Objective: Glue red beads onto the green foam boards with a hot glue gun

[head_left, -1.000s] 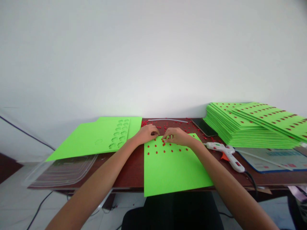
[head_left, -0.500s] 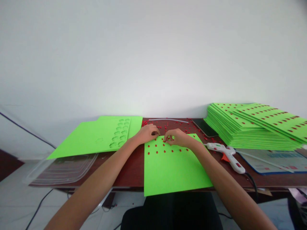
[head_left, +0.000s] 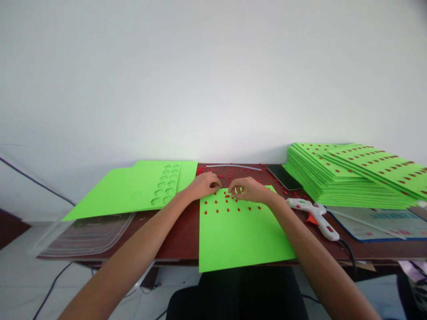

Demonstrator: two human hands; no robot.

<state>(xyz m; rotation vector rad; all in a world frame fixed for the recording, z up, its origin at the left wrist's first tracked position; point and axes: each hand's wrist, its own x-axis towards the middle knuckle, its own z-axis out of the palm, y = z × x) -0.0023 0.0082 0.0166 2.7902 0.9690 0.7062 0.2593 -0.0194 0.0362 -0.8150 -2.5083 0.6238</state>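
Observation:
A green sheet lies at the table's front edge, with rows of small red pieces on its upper part. At its top left corner is my left hand, its fingers curled and closed; what they hold, if anything, is too small to name. My right hand hovers over the sheet's top rows, thumb and index finger bent toward each other. Whether something tiny is between those fingertips does not show. Some red pieces lie close together just left of and below the right fingertips.
A white glue gun and a dark phone lie right of the sheet, near a tall stack of dotted green sheets. More green sheets lie left over a clear plastic lid. Loose red bits are scattered behind.
My right hand has shifted slightly up and right, off the red piece at its fingertips. More red pieces now show beneath it. My left hand has hardly moved.

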